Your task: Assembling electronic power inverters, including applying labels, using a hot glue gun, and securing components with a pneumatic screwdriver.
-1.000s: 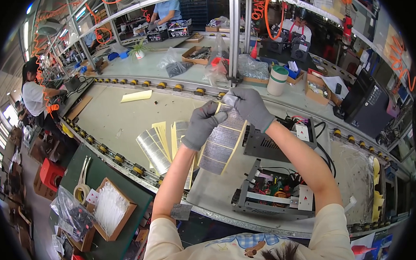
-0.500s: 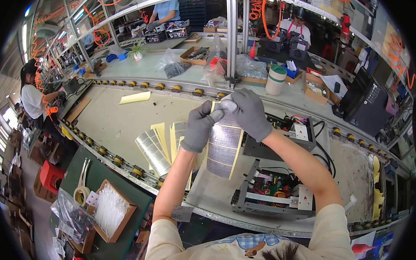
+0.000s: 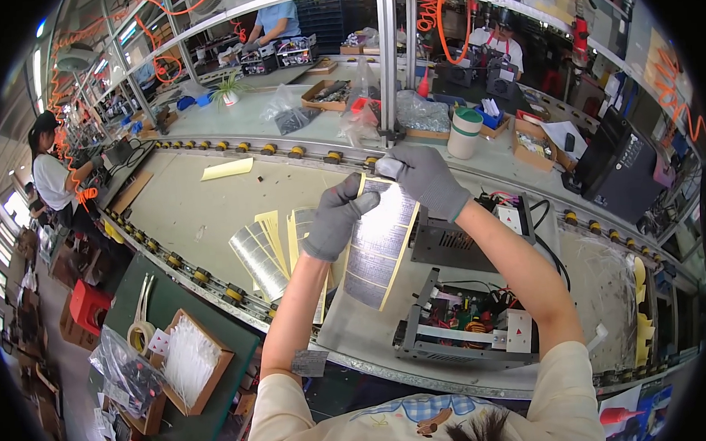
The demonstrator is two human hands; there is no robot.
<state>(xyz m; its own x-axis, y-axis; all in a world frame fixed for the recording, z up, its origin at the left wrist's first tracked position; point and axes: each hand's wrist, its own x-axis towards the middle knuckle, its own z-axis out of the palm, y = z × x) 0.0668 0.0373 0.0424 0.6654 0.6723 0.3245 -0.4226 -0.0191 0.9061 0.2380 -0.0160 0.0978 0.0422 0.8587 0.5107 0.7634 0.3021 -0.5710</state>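
My left hand [image 3: 333, 221], in a grey glove, is closed on the upper left edge of a sheet of silver labels [image 3: 374, 255] with yellow backing, its thumb on the front. The sheet hangs tilted and catches a bright glare. My right hand [image 3: 430, 182], gloved likewise, pinches at the sheet's top edge; what lies between those fingertips is hidden. More silver label sheets [image 3: 259, 260] and yellow backing strips lie fanned beside my left hand. Under my right forearm stand two open-topped electronic units, a near one [image 3: 468, 322] with circuit boards and a far one [image 3: 468, 239].
A conveyor with yellow rollers [image 3: 202, 276] borders the worktop. A yellow sheet [image 3: 226, 169] lies farther off. On the left, a green table [image 3: 244, 347] carries a box of white ties [image 3: 192, 361] and a tape roll [image 3: 141, 336]. Co-workers stand across and at left.
My right hand has shifted slightly right, its fingertips parting from my left thumb. The label sheet's lower end has swung a little left and its face catches more glare.
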